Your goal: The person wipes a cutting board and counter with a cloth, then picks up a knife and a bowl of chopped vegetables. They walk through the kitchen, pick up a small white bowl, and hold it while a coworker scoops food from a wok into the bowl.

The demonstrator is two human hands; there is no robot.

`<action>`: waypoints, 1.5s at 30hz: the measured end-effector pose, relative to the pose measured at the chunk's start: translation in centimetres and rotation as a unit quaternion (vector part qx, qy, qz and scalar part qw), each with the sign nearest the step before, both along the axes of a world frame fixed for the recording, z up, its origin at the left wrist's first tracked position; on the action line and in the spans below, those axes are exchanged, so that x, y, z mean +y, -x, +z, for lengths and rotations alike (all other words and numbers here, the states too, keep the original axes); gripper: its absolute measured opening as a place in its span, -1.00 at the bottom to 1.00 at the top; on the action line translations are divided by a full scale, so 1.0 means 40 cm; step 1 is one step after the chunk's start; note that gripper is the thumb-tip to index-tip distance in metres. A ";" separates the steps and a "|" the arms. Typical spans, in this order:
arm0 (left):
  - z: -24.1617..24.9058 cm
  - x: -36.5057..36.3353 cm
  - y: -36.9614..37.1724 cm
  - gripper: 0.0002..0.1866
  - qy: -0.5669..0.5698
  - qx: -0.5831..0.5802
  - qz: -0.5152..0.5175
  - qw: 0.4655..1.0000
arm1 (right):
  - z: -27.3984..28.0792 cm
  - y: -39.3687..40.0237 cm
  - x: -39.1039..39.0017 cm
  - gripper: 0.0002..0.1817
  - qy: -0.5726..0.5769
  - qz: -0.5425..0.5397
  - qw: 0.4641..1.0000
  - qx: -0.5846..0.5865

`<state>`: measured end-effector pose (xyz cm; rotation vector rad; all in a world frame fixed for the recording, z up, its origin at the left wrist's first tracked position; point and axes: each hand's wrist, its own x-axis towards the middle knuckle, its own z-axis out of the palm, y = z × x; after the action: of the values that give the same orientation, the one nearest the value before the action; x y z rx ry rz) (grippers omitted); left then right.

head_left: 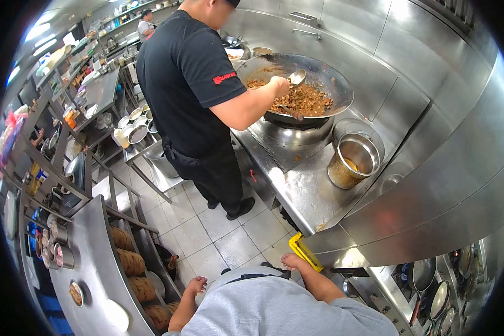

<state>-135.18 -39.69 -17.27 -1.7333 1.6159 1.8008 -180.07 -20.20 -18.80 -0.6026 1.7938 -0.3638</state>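
My left hand point(196, 285) hangs at my side, near the shelves on the left, its fingers loosely curled with nothing visible in them. My right hand point(290, 261) is beside a yellow frame point(306, 252) at the counter's corner, fingers curled in; whether they hold anything is hidden. Ahead, a co-worker in a black shirt point(176, 73) leans over a large wok point(341, 84) and holds a metal ladle point(297, 77) above chopped brown food point(305, 102). A tall metal pot point(344, 173) with some yellowish liquid stands on the steel counter point(313, 196).
A steel table point(92, 269) at lower left bears metal cups point(63, 256) and a small bowl point(76, 292). Bamboo steamers point(130, 261) sit on shelves under it. Frying pans point(421, 274) are at lower right. Tiled floor point(207, 224) lies between the counters. Another person point(145, 25) stands far back.
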 end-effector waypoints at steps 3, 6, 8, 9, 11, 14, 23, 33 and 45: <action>-0.002 -0.005 0.002 -0.74 0.007 0.003 -0.004 1.000 | -0.014 0.019 -0.006 -0.70 0.000 0.036 0.999 -0.002; -0.019 -0.009 -0.001 -0.74 0.000 0.007 0.000 1.000 | -0.025 0.024 -0.004 -0.71 0.007 0.050 0.999 -0.006; -0.028 -0.007 -0.003 -0.74 -0.009 0.010 0.008 1.000 | -0.023 0.025 -0.005 -0.71 0.006 0.049 0.999 -0.009; -0.021 -0.005 0.000 -0.74 -0.007 0.006 0.005 1.000 | -0.018 0.024 -0.005 -0.71 0.006 0.049 0.999 -0.010; -0.007 -0.009 0.011 -0.74 -0.002 0.002 0.001 1.000 | -0.007 0.023 -0.006 -0.70 0.002 0.030 0.999 -0.014; 0.006 -0.009 0.018 -0.74 -0.009 -0.004 -0.013 1.000 | 0.026 0.013 -0.001 -0.72 0.014 0.003 1.000 0.004; 0.019 0.000 0.057 -0.74 0.003 -0.016 -0.047 0.999 | -0.010 0.040 0.032 -0.71 0.001 0.047 0.999 -0.007; 0.050 0.004 0.099 -0.68 0.006 0.004 -0.080 0.997 | -0.144 0.079 0.079 -0.74 -0.021 0.117 0.993 -0.007; 0.003 0.027 0.068 -0.64 -0.023 -0.012 -0.064 0.998 | -0.022 0.058 0.022 -0.76 0.015 0.042 0.999 -0.002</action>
<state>-137.91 -38.60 -17.14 -1.5872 1.6231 1.7391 -182.40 -19.33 -19.67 -0.6959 1.7554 -0.3336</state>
